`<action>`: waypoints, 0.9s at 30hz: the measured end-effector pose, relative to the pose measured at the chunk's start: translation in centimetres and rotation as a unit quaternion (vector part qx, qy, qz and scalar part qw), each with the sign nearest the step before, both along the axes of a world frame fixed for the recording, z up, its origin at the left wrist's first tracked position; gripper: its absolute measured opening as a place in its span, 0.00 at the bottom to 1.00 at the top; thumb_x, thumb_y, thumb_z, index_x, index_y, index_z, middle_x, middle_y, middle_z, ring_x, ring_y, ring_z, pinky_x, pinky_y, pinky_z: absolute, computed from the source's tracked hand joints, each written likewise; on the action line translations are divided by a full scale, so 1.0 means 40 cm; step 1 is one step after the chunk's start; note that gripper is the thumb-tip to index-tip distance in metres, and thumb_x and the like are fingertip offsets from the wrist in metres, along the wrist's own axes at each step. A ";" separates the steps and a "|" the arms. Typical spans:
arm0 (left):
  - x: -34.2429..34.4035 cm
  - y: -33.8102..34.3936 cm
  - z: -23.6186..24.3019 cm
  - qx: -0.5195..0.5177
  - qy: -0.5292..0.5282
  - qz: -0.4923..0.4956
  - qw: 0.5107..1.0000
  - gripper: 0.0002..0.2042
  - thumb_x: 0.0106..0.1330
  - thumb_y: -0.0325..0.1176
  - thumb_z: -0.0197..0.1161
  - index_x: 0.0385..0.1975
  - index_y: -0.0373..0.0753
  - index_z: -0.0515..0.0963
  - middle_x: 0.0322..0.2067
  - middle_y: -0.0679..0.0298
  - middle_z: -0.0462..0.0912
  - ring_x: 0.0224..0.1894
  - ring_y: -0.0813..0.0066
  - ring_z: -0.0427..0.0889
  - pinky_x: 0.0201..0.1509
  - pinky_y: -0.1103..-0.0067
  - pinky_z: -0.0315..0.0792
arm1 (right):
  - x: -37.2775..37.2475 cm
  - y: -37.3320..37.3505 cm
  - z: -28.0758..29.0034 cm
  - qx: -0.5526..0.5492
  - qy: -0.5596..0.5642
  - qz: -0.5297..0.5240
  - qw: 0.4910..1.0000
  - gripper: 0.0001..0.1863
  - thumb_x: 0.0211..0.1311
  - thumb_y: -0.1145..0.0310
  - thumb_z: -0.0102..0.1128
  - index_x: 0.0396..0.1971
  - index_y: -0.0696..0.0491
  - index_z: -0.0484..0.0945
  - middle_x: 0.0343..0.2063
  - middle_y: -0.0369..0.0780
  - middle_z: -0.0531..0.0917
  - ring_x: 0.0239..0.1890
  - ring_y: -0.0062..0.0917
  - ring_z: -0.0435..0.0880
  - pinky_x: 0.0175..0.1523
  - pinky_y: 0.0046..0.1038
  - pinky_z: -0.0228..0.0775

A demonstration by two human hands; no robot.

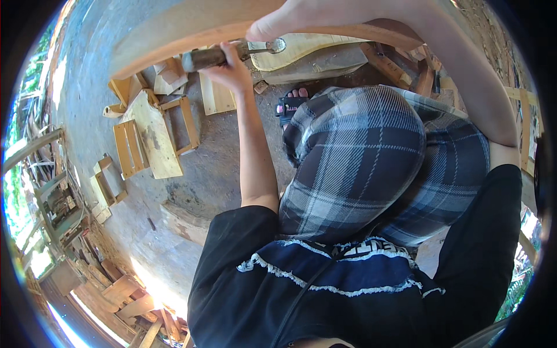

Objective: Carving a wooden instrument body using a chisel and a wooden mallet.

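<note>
Fingers (231,55) of the left hand (223,74) are closed round the dark handle of a metal-ended tool (203,59), held at the lower edge of a curved wooden piece (174,46). The right hand (301,14) rests its thumb on that piece; its other fingers are hidden, so their grip cannot be told. Metal-to-wood contact: not determinable. Step in hand, as judged: positioning the tool. Next move calls for steady wood and a controlled tool angle.
</note>
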State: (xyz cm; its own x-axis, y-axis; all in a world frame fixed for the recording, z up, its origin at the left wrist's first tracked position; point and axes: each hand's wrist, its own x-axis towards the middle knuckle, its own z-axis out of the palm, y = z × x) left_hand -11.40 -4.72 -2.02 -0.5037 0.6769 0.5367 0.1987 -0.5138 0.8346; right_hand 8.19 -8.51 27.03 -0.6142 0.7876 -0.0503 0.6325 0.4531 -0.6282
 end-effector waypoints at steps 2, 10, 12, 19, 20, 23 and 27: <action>0.046 -0.012 0.024 0.001 -0.102 -0.048 0.994 0.25 0.65 0.29 0.61 0.53 0.29 0.54 0.41 0.51 0.74 0.36 0.66 0.81 0.39 0.75 0.81 | 0.026 0.041 -0.078 0.035 -0.017 0.010 0.999 0.40 0.46 0.59 0.63 0.62 0.60 0.65 0.48 0.54 0.79 0.48 0.41 0.81 0.57 0.33 0.71; -0.036 -0.008 0.033 -0.022 -0.111 -0.025 0.993 0.19 0.70 0.29 0.54 0.54 0.32 0.54 0.40 0.52 0.77 0.34 0.70 0.82 0.40 0.77 0.79 | 0.050 0.021 -0.019 0.006 -0.028 0.033 0.999 0.40 0.45 0.60 0.63 0.61 0.62 0.66 0.48 0.55 0.79 0.46 0.41 0.82 0.55 0.33 0.72; -0.030 -0.006 0.037 0.005 -0.057 -0.030 0.998 0.18 0.69 0.29 0.55 0.51 0.31 0.55 0.37 0.53 0.78 0.32 0.69 0.82 0.40 0.76 0.79 | 0.052 0.041 -0.015 -0.072 -0.044 0.036 0.996 0.40 0.45 0.60 0.63 0.61 0.63 0.66 0.48 0.55 0.79 0.46 0.41 0.82 0.55 0.32 0.72; 0.057 -0.006 0.064 0.039 -0.067 -0.076 0.994 0.17 0.66 0.27 0.60 0.49 0.29 0.61 0.34 0.55 0.80 0.32 0.72 0.82 0.41 0.76 0.78 | 0.067 0.073 -0.112 0.115 -0.024 0.031 0.993 0.40 0.45 0.60 0.62 0.60 0.63 0.66 0.44 0.54 0.81 0.45 0.40 0.83 0.54 0.32 0.72; 0.052 -0.005 0.060 0.040 -0.065 -0.075 0.994 0.17 0.66 0.27 0.60 0.49 0.29 0.61 0.34 0.55 0.80 0.32 0.72 0.82 0.41 0.76 0.78 | 0.065 0.057 -0.080 0.032 -0.039 0.015 0.999 0.40 0.45 0.60 0.63 0.61 0.63 0.66 0.44 0.54 0.81 0.44 0.39 0.83 0.54 0.32 0.72; 0.033 0.000 0.045 0.030 0.081 -0.057 0.995 0.16 0.63 0.29 0.64 0.45 0.28 0.67 0.36 0.57 0.81 0.37 0.72 0.81 0.43 0.77 0.76 | 0.069 0.045 -0.024 -0.086 -0.028 0.032 0.995 0.41 0.45 0.60 0.64 0.61 0.63 0.65 0.46 0.54 0.80 0.45 0.40 0.82 0.55 0.32 0.72; 0.051 -0.019 0.069 0.026 0.061 -0.095 0.993 0.16 0.62 0.29 0.65 0.45 0.28 0.70 0.37 0.59 0.81 0.38 0.72 0.80 0.45 0.78 0.75 | 0.083 0.040 -0.048 -0.083 -0.041 0.029 0.995 0.41 0.45 0.60 0.66 0.61 0.62 0.65 0.47 0.55 0.80 0.46 0.41 0.82 0.55 0.32 0.71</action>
